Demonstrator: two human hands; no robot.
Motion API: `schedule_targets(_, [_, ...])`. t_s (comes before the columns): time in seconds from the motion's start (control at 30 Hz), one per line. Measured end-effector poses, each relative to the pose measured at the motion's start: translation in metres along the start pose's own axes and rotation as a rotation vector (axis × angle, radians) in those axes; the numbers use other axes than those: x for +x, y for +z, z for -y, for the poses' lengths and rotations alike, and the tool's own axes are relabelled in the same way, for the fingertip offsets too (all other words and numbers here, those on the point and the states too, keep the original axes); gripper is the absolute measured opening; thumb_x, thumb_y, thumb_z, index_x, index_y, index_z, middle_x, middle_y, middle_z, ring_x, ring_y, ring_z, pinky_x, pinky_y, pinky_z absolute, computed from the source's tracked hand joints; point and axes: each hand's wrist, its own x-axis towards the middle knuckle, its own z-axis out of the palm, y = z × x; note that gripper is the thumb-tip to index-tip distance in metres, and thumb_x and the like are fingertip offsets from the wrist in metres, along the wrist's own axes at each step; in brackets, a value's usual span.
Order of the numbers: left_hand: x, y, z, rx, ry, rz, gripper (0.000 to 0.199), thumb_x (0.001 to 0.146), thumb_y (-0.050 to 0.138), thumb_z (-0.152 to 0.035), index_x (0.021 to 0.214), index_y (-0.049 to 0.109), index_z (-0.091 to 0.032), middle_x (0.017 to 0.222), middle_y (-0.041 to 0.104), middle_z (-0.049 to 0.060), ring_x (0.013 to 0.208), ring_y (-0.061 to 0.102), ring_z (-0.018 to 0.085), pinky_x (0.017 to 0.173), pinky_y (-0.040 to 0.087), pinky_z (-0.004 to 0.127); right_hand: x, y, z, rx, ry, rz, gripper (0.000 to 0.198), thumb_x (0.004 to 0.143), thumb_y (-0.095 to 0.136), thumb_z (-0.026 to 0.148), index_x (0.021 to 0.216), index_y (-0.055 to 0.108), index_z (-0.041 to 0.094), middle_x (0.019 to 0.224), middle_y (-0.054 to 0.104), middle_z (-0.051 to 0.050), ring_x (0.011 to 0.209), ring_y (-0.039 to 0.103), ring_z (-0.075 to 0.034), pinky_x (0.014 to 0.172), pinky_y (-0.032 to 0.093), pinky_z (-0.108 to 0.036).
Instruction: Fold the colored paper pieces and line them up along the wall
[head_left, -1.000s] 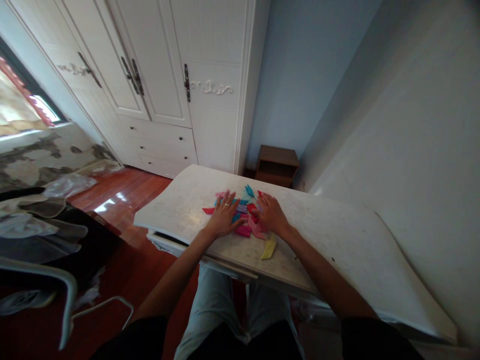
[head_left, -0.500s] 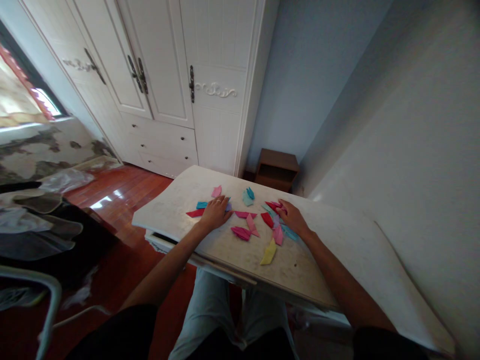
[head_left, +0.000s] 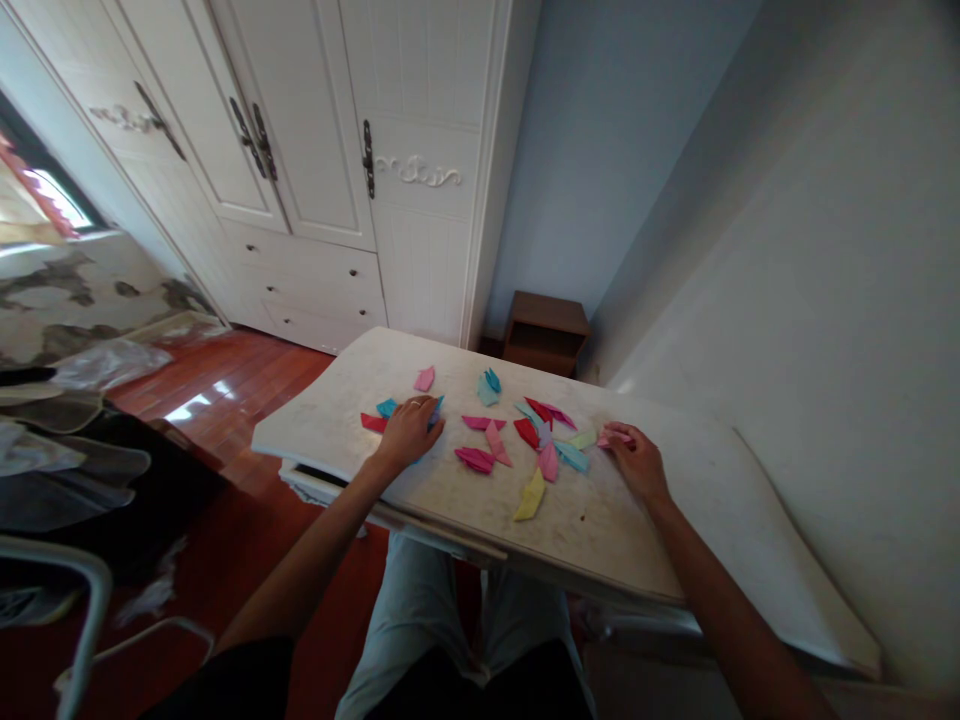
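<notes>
Small folded paper pieces in several colours lie scattered on the white tabletop. My left hand [head_left: 409, 428] rests palm down, fingers stretched out, over blue folded papers at the left; a red folded paper [head_left: 373, 423] pokes out beside it. To the right, my right hand [head_left: 636, 458] pinches a pink folded paper [head_left: 615, 437] between thumb and fingers. Just left of it is a loose cluster with a dark red piece [head_left: 527, 432], a light blue piece [head_left: 573, 456] and a pink piece [head_left: 548, 461]. Nearer me lies a yellow folded paper [head_left: 530, 496].
The white table [head_left: 322, 425] has a partly open drawer [head_left: 319, 482] on its left front. Behind stand a white wardrobe [head_left: 420, 240] and a small brown cabinet [head_left: 546, 325]. A metal chair frame [head_left: 97, 585] and draped cloth are at my left.
My right hand has moved right, away from the cluster, with a pink folded paper in its fingers. My left hand stays over the blue papers. The view has shifted slightly.
</notes>
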Motion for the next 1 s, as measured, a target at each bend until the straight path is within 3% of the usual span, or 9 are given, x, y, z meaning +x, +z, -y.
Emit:
schedule_targets(0.27, [-0.02, 0.004, -0.014, -0.005, 0.016, -0.067, 0.039, 0.091, 0.048, -0.036, 0.121, 0.059, -0.013, 0.13, 0.057, 0.017, 0.129, 0.048, 0.03, 0.11, 0.039, 0.047, -0.067, -0.024, 0.001, -0.164, -0.163, 0.227, 0.049, 0.089, 0.05, 0.052, 0.123, 0.066, 0.021, 0.129, 0.064, -0.01, 0.121, 0.058, -0.028, 0.106, 0.044, -0.048])
schedule_targets(0.4, [-0.029, 0.005, -0.038, -0.066, 0.065, -0.075, 0.038, 0.092, 0.05, -0.037, 0.121, 0.058, -0.015, 0.134, 0.056, 0.016, 0.135, 0.042, 0.03, 0.112, 0.036, 0.05, -0.096, -0.019, 0.009, -0.165, -0.238, 0.331, 0.052, 0.09, 0.053, 0.049, 0.135, 0.056, 0.022, 0.136, 0.058, -0.01, 0.125, 0.056, -0.028, 0.106, 0.045, -0.049])
schedule_targets(0.53, [-0.035, 0.004, -0.064, -0.151, 0.194, -0.043, 0.041, 0.092, 0.051, -0.041, 0.124, 0.056, -0.016, 0.136, 0.055, 0.015, 0.138, 0.039, 0.029, 0.114, 0.033, 0.051, -0.11, -0.006, 0.027, -0.144, -0.357, 0.458, 0.048, 0.092, 0.052, 0.046, 0.133, 0.058, 0.021, 0.136, 0.058, -0.011, 0.125, 0.055, -0.027, 0.107, 0.043, -0.049])
schedule_targets(0.63, [-0.04, 0.003, -0.078, -0.202, 0.355, 0.038, 0.049, 0.09, 0.055, -0.045, 0.131, 0.051, -0.017, 0.143, 0.05, 0.014, 0.141, 0.034, 0.028, 0.116, 0.029, 0.052, -0.108, 0.0, 0.042, -0.112, -0.409, 0.484, 0.044, 0.093, 0.052, 0.043, 0.131, 0.059, 0.023, 0.133, 0.061, -0.01, 0.122, 0.057, -0.026, 0.106, 0.046, -0.047])
schedule_targets(0.73, [-0.042, 0.005, -0.087, -0.217, 0.455, 0.119, 0.057, 0.09, 0.054, -0.048, 0.138, 0.045, -0.019, 0.147, 0.046, 0.013, 0.142, 0.032, 0.027, 0.117, 0.028, 0.049, -0.097, 0.004, 0.052, -0.105, -0.435, 0.403, 0.042, 0.094, 0.051, 0.042, 0.13, 0.06, 0.023, 0.131, 0.062, -0.01, 0.121, 0.058, -0.025, 0.105, 0.047, -0.047])
schedule_targets(0.83, [-0.035, 0.014, -0.091, -0.185, 0.446, 0.152, 0.059, 0.091, 0.052, -0.048, 0.14, 0.042, -0.017, 0.147, 0.045, 0.013, 0.142, 0.032, 0.027, 0.117, 0.028, 0.047, -0.082, 0.016, 0.059, -0.11, -0.498, 0.352, 0.04, 0.095, 0.05, 0.04, 0.131, 0.059, 0.024, 0.132, 0.061, -0.01, 0.123, 0.056, -0.025, 0.106, 0.045, -0.048])
schedule_targets(1.0, [-0.013, 0.033, -0.093, -0.109, 0.427, 0.184, 0.056, 0.091, 0.054, -0.047, 0.137, 0.045, -0.016, 0.139, 0.054, 0.014, 0.134, 0.044, 0.027, 0.112, 0.032, 0.044, -0.046, 0.058, 0.066, -0.25, -0.686, 0.441, 0.05, 0.091, 0.056, 0.041, 0.134, 0.055, 0.017, 0.141, 0.052, -0.016, 0.133, 0.046, -0.03, 0.109, 0.039, -0.052])
